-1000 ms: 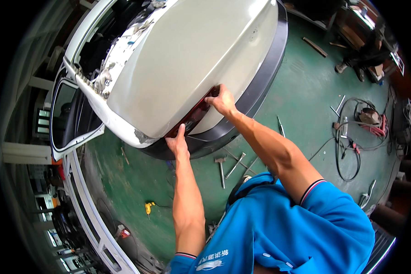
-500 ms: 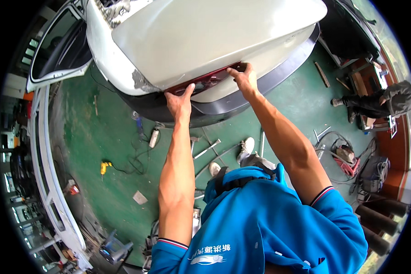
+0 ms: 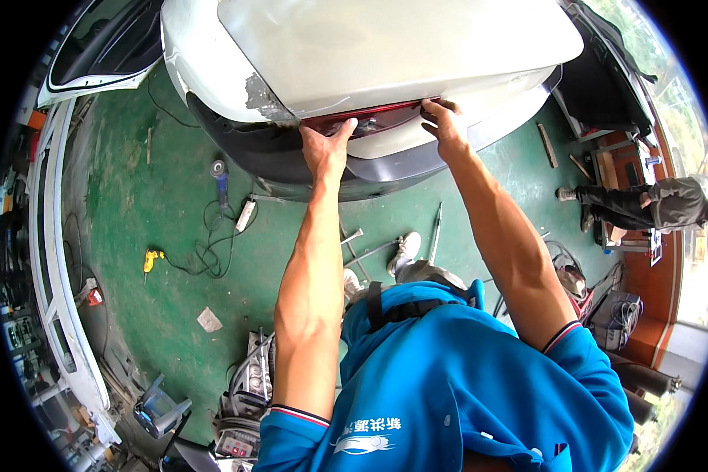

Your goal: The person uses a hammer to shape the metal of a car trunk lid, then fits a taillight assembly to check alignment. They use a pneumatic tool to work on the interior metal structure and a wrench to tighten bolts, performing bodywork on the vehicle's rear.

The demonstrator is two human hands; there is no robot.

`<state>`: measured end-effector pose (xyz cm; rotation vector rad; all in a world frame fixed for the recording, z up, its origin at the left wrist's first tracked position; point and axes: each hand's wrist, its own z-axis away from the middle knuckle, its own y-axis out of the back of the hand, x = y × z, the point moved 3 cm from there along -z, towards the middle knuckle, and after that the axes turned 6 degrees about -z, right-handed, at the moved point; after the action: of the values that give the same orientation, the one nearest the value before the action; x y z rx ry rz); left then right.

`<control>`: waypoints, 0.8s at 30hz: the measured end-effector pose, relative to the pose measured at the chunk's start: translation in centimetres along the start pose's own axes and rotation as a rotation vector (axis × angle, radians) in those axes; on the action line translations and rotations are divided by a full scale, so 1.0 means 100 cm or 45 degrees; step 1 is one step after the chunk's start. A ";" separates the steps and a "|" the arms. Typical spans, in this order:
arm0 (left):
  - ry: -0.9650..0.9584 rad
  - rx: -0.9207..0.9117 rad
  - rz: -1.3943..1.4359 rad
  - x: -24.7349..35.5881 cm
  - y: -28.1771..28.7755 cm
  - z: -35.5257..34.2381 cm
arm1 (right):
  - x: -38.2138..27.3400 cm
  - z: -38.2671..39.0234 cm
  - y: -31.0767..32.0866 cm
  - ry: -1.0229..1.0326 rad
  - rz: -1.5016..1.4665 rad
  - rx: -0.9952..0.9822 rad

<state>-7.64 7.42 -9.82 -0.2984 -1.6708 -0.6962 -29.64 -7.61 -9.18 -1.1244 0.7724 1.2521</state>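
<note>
A dark red tail light (image 3: 385,120) sits along the lower edge of the car's pale trunk lid (image 3: 417,47), above the bumper. My left hand (image 3: 325,149) grips its left end, thumb laid over the lens and the other fingers at the corner by the rear fender. At the opposite end, the bent fingers of my right hand (image 3: 447,127) hold the upper edge of the light, close against the lid. Both arms reach forward nearly straight. The back of the light and the tips of several fingers are hidden.
The dark bumper (image 3: 397,167) curves below the light. A blue angle grinder (image 3: 221,186), a power strip (image 3: 246,215) and a yellow drill (image 3: 152,259) with cords lie on the green floor. Another person (image 3: 645,203) stands at the right by a bench.
My view has shifted, so the car sits further right and higher. Both hands stay on the tail light; my right fingers have curled more at its end.
</note>
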 end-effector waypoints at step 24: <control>0.102 -0.459 0.551 0.000 0.053 0.148 | 0.008 0.115 0.079 -0.158 -0.154 -0.227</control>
<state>-16.54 20.37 -9.54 -0.8496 -1.3355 -0.6651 -38.60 3.06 -8.19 -1.2062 0.4995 1.2938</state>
